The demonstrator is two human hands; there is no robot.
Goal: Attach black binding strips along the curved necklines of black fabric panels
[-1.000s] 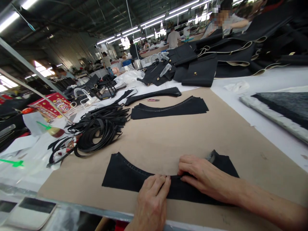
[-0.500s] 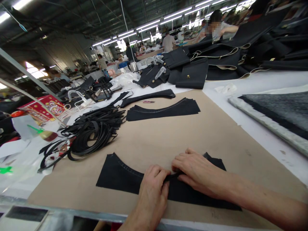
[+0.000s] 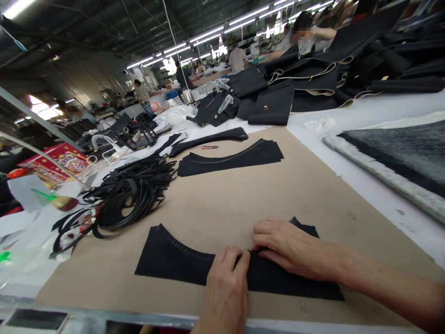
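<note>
A black curved fabric or leather piece (image 3: 174, 260) lies flat on the brown board, with a row of pale marks along its concave edge. My left hand (image 3: 228, 285) is closed on that edge near the middle, thumb and fingers pinched together. Just to its right, my right hand (image 3: 283, 243) has curled fingers gripping the same edge. The fingertips of both hands hide the stretch of edge between them. Farther back lies a stack of similar black curved pieces (image 3: 232, 157), touched by neither hand.
Coiled black strips (image 3: 134, 202) lie at the left. Small red-handled snips (image 3: 210, 147) rest beyond the stack, near more black curved strips (image 3: 208, 140). Black bag parts (image 3: 271, 104) are heaped at the back, a grey-black padded sheet (image 3: 399, 157) lies right. Other people work in the background.
My left hand has shifted slightly right along the edge, closer to my right hand. The raised, folded bit of edge between the hands no longer shows. The view has turned a little.
</note>
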